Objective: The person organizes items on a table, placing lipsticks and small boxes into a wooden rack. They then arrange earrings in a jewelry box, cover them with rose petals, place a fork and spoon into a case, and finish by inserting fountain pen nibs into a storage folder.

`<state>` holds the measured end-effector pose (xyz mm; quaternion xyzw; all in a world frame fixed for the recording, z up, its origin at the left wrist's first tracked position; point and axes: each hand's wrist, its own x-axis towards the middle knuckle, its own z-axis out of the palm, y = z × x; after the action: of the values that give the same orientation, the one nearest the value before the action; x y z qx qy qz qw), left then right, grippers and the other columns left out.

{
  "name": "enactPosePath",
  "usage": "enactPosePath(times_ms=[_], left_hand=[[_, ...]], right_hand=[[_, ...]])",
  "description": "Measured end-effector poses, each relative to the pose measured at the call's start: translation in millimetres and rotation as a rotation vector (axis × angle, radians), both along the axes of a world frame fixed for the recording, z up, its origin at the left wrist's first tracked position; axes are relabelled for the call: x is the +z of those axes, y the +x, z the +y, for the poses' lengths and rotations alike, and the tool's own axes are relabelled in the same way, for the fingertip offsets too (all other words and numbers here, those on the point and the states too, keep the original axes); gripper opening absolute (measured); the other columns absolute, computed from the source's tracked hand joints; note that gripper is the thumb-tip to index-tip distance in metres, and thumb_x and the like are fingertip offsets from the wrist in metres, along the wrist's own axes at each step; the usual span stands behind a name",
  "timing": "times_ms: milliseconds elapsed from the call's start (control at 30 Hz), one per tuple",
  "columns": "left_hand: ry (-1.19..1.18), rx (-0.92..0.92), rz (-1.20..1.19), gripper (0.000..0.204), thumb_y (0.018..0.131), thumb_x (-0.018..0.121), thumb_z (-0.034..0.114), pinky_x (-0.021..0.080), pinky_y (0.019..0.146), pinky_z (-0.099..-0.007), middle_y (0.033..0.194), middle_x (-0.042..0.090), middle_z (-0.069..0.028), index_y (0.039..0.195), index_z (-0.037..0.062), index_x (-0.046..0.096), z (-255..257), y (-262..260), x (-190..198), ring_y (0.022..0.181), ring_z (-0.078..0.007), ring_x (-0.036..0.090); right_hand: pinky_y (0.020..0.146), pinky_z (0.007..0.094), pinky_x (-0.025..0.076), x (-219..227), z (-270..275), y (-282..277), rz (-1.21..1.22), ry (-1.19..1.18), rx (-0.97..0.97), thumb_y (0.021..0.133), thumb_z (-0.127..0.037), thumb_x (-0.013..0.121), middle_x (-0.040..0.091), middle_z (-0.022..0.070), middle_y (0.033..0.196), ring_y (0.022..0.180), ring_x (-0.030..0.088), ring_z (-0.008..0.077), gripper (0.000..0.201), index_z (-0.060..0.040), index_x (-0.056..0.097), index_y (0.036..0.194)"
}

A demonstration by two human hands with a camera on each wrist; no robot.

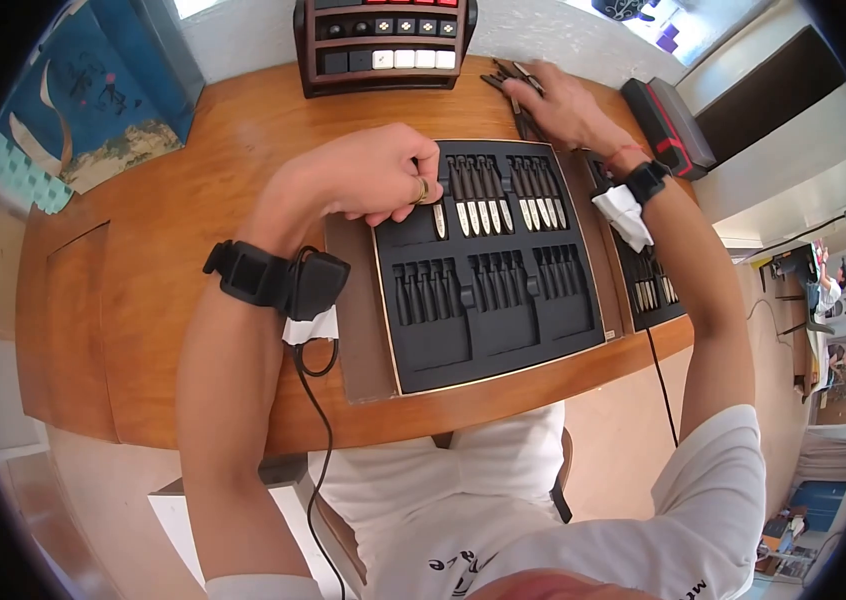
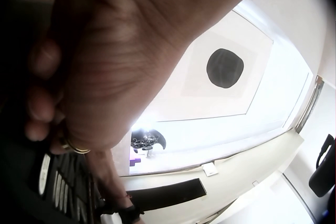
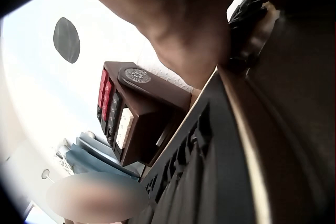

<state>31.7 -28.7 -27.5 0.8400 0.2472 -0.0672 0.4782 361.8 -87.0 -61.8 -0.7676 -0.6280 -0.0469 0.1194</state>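
A black slotted tray [image 1: 433, 365] lies at the table's front edge, with several dark-handled sticks with pale, blade-like ends [image 1: 483, 215] lined up in its upper row. Over its upper left compartment, my left hand [image 1: 373, 178] bends down with curled fingers and pinches one dark-handled stick with a pale end [image 1: 440, 220]; its handle is hidden by the fingers. At the back of the table, my right hand [image 1: 568, 105] reaches thumb and fingers into a loose bunch of dark sticks [image 1: 523, 120]. I cannot tell whether the right fingers grip one.
A wooden rack [image 1: 388, 85] of red, black and white blocks stands behind the tray. To the right are a second slotted tray [image 1: 648, 310] and a dark case with a red band [image 1: 668, 130]. A blue paper bag [image 1: 108, 90] stands far left. A cable [image 1: 318, 420] hangs from the left wrist.
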Motion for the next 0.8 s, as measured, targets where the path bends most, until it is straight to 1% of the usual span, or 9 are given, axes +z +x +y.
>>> enactPosePath(times_ms=[133, 200, 400, 467, 533, 600, 700, 767, 800], left_hand=[[0.013, 0.003, 0.006, 0.023, 0.105, 0.068, 0.021, 0.034, 0.042, -0.0287, 0.067, 0.063, -0.0007, 0.089, 0.0054, 0.061, -1, -1, 0, 0.047, -0.0091, 0.051], [0.010, 0.000, 0.003, 0.024, 0.105, 0.068, 0.021, 0.034, 0.042, -0.0288, 0.067, 0.063, -0.0007, 0.089, 0.0053, 0.061, 2, 1, -6, 0.047, -0.0091, 0.051], [-0.004, 0.005, 0.016, 0.023, 0.105, 0.068, 0.020, 0.034, 0.042, -0.0287, 0.067, 0.063, -0.0005, 0.089, 0.0051, 0.061, 0, 1, 0, 0.047, -0.0090, 0.051], [0.006, -0.009, 0.004, 0.023, 0.104, 0.068, 0.020, 0.034, 0.041, -0.0287, 0.067, 0.063, -0.0005, 0.089, 0.0052, 0.061, -1, 3, 0, 0.047, -0.0088, 0.051], [0.000, 0.026, 0.021, 0.022, 0.105, 0.068, 0.019, 0.034, 0.041, -0.0286, 0.067, 0.063, -0.0007, 0.089, 0.0057, 0.060, -4, 1, 3, 0.047, -0.0084, 0.050], [-0.004, 0.021, 0.014, 0.022, 0.105, 0.068, 0.019, 0.034, 0.041, -0.0285, 0.067, 0.063, -0.0007, 0.089, 0.0059, 0.060, -5, 0, 6, 0.047, -0.0081, 0.050], [-0.011, 0.023, 0.007, 0.022, 0.105, 0.068, 0.019, 0.034, 0.041, -0.0284, 0.067, 0.063, -0.0005, 0.089, 0.0062, 0.060, -5, -1, 5, 0.047, -0.0079, 0.050], [-0.008, 0.021, 0.008, 0.022, 0.105, 0.068, 0.019, 0.034, 0.040, -0.0284, 0.067, 0.063, -0.0003, 0.089, 0.0062, 0.060, -2, 0, 2, 0.047, -0.0079, 0.050], [-0.011, 0.013, -0.003, 0.022, 0.105, 0.068, 0.019, 0.034, 0.041, -0.0284, 0.067, 0.063, -0.0003, 0.089, 0.0060, 0.060, 0, 1, -3, 0.047, -0.0081, 0.050]], right_hand=[[0.120, 0.0463, 0.041, -5, -2, 49, 0.051, 0.014, -0.208, 0.104, -0.073, 0.048, 0.057, 0.0373, 0.147, 0.142, 0.053, 0.0485, 0.095, 0.0097, 0.048, 0.151], [0.122, 0.0442, 0.038, -9, -4, 65, 0.252, -0.114, -0.259, 0.103, -0.079, 0.043, 0.055, 0.0412, 0.147, 0.145, 0.051, 0.0487, 0.105, 0.0123, 0.043, 0.154], [0.119, 0.0439, 0.041, -1, -6, 14, 0.268, -0.098, -0.102, 0.100, -0.083, 0.045, 0.054, 0.0424, 0.148, 0.145, 0.052, 0.0476, 0.107, 0.0068, 0.041, 0.158], [0.119, 0.0461, 0.041, -1, -1, -5, 0.290, -0.125, -0.151, 0.098, -0.084, 0.046, 0.055, 0.0411, 0.148, 0.144, 0.053, 0.0493, 0.106, 0.0038, 0.043, 0.159], [0.120, 0.0533, 0.039, -8, 8, -10, 0.035, -0.197, -0.129, 0.095, -0.086, 0.047, 0.054, 0.0409, 0.149, 0.144, 0.049, 0.0544, 0.111, 0.0038, 0.042, 0.159], [0.120, 0.0573, 0.037, -18, 8, -12, -0.033, -0.151, -0.128, 0.097, -0.083, 0.046, 0.053, 0.0395, 0.149, 0.145, 0.045, 0.0565, 0.101, -0.0021, 0.046, 0.158], [0.120, 0.0576, 0.038, -24, 12, -8, -0.125, -0.048, -0.083, 0.103, -0.073, 0.047, 0.054, 0.0397, 0.147, 0.142, 0.048, 0.0565, 0.088, -0.0015, 0.048, 0.154], [0.116, 0.0585, 0.042, -28, 16, 0, -0.120, 0.040, 0.025, 0.107, -0.052, 0.052, 0.056, 0.0418, 0.140, 0.136, 0.050, 0.0565, 0.068, 0.0038, 0.052, 0.146], [0.116, 0.0585, 0.042, -29, 17, 4, -0.122, 0.040, 0.024, 0.107, -0.052, 0.052, 0.056, 0.0418, 0.140, 0.136, 0.050, 0.0565, 0.068, 0.0038, 0.052, 0.146]])
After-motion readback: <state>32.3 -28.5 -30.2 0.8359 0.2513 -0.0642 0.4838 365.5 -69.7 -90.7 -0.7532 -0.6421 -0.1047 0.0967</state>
